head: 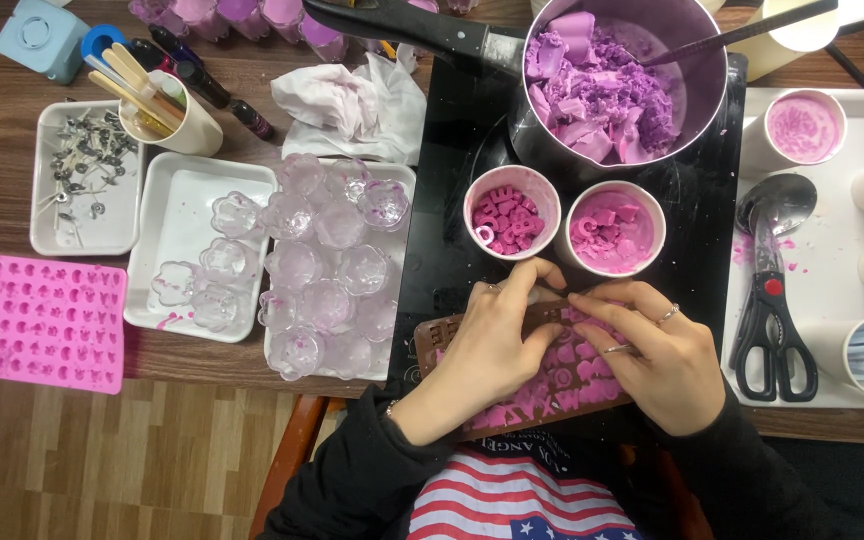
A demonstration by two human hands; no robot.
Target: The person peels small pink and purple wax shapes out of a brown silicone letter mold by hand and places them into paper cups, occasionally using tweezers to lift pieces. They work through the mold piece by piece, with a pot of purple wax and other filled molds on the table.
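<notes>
- Here, the left hand (492,345) grips the brown mould (552,375) on its near-left part, fingers curled over the top edge; the mould lies on the black mat (442,250), its cavities filled with pink wax
- the right hand (652,350) presses on the mould's right half, fingertips pinched at the top edge beside the left hand's
- two white cups (562,225) of pink pieces stand just beyond the hands; a pot (617,80) of purple chunks stands behind them
- scissors (772,335) lie on the white tray (832,250) to the right
</notes>
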